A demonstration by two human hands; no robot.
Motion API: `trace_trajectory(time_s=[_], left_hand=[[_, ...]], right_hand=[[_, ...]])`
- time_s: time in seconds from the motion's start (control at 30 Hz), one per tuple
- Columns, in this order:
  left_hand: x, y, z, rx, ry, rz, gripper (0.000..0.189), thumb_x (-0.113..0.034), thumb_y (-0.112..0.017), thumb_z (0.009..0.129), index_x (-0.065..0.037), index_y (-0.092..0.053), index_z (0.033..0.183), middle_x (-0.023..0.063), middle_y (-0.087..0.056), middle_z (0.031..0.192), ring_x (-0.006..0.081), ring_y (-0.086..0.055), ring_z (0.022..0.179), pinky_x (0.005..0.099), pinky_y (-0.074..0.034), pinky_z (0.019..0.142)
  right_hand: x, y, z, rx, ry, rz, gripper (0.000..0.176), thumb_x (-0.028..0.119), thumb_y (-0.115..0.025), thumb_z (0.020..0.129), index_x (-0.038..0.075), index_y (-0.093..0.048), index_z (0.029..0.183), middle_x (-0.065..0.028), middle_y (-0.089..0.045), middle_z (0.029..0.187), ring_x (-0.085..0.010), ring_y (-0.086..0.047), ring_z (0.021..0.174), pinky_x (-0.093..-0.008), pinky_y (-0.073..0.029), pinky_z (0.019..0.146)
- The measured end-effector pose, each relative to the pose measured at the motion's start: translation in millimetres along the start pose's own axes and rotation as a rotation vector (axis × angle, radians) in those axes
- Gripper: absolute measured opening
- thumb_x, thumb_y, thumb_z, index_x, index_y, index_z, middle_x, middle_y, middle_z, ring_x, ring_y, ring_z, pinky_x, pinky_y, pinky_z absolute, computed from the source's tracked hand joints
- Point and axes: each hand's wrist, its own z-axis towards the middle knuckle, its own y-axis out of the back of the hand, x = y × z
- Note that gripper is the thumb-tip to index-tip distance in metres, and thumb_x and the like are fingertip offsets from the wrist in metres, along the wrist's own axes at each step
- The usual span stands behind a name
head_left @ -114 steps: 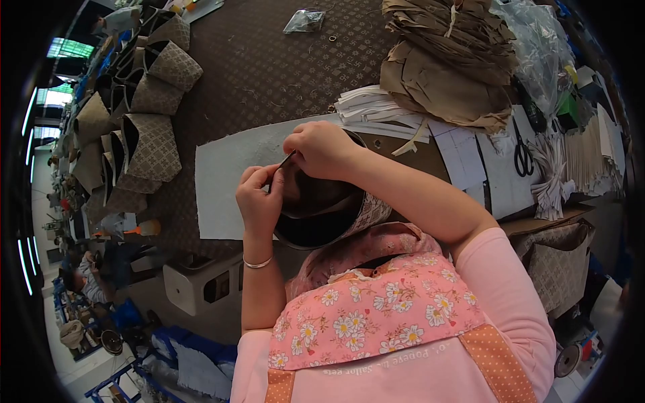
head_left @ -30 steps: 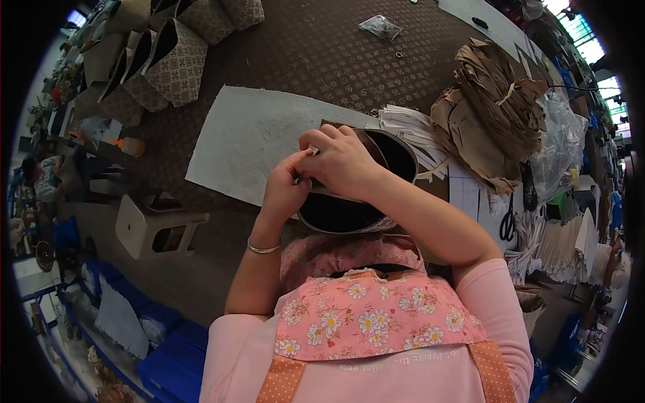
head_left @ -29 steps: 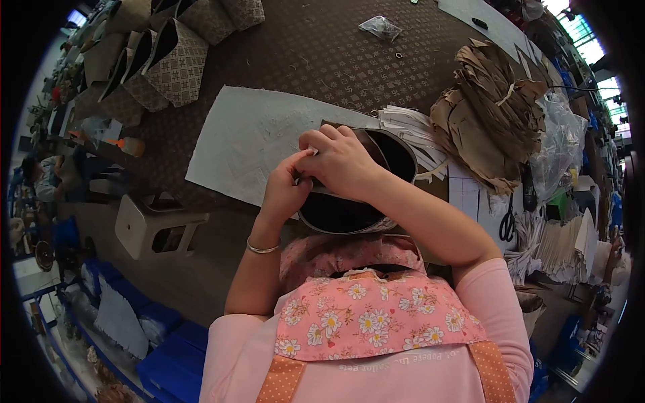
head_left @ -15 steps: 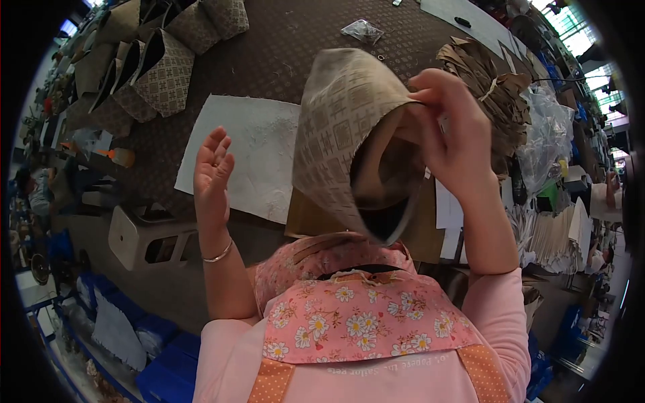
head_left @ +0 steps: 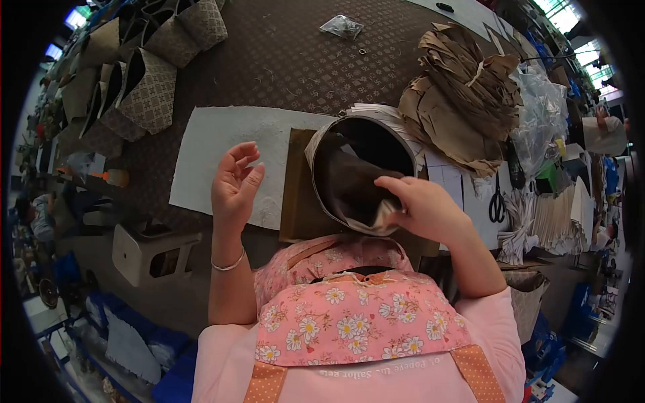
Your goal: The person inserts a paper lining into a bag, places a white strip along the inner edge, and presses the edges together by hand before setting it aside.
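A patterned fabric bag body [head_left: 316, 144] stands in front of me with its round mouth facing up, showing a dark inside. My right hand [head_left: 420, 208] is closed on the near right part of its rim, thumb and fingers pinching the edge. To the left, my left hand [head_left: 236, 178] is raised above a white sheet [head_left: 208, 161], fingers apart and slightly curled, holding nothing. A brown board [head_left: 299, 195] lies under and beside the bag body.
Patterned bag bodies [head_left: 151, 91] cluster at the upper left. Brown paper pieces [head_left: 463, 94], a clear plastic bag [head_left: 541, 127] and black scissors [head_left: 496, 207] are on the right. A small plastic packet [head_left: 342, 27] lies at the top; a stool [head_left: 144, 255] stands lower left.
The bag body has come down from the air onto the work surface, its mouth now upward. My right hand has moved down with it. My left hand has shifted slightly right and down.
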Motion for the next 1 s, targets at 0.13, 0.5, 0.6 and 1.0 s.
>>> trace_trajectory(time_s=[0.13, 0.5, 0.6, 1.0], left_hand=[[-9, -52, -3, 0.165, -0.138, 0.188, 0.031, -0.002, -0.067, 0.087, -0.002, -0.059, 0.117, 0.0079, -0.064, 0.108, 0.0154, -0.059, 0.105, 0.0287, -0.046, 0.091], [8, -114, -2, 0.179, -0.388, 0.727, 0.067, -0.006, -0.074, 0.077, -0.001, -0.043, 0.136, 0.0197, -0.049, 0.133, 0.0356, -0.047, 0.127, 0.0412, -0.039, 0.106], [22, -111, 3, 0.079, -0.463, 0.837, 0.067, -0.004, -0.073, 0.075, -0.002, -0.045, 0.135, 0.0174, -0.052, 0.129, 0.033, -0.051, 0.118, 0.0412, -0.041, 0.102], [8, -121, 17, 0.122, -0.519, 1.106, 0.014, -0.01, -0.069, 0.075, -0.014, -0.071, 0.088, 0.0011, -0.066, 0.088, 0.0279, -0.053, 0.114, 0.0415, -0.03, 0.1]], right_hand=[[-1, 3, 56, -0.153, -0.011, -0.092, 0.039, 0.028, -0.074, 0.079, 0.008, -0.065, 0.112, -0.0124, -0.063, 0.099, -0.031, -0.064, 0.09, -0.0394, -0.052, 0.08], [-15, -9, 79, 0.143, 0.058, 0.057, 0.039, 0.005, -0.065, 0.076, 0.021, -0.07, 0.111, -0.0107, -0.065, 0.1, -0.0303, -0.063, 0.096, -0.0409, -0.051, 0.081], [-34, -6, 52, -0.013, 0.164, 0.17, 0.031, 0.004, -0.065, 0.076, 0.015, -0.071, 0.104, -0.0098, -0.062, 0.088, -0.0299, -0.062, 0.086, -0.0396, -0.05, 0.075], [-22, -19, 52, -0.461, 0.216, 0.089, 0.058, 0.005, -0.071, 0.072, 0.007, -0.052, 0.126, -0.0136, -0.052, 0.124, -0.0347, -0.05, 0.117, -0.0417, -0.042, 0.101]])
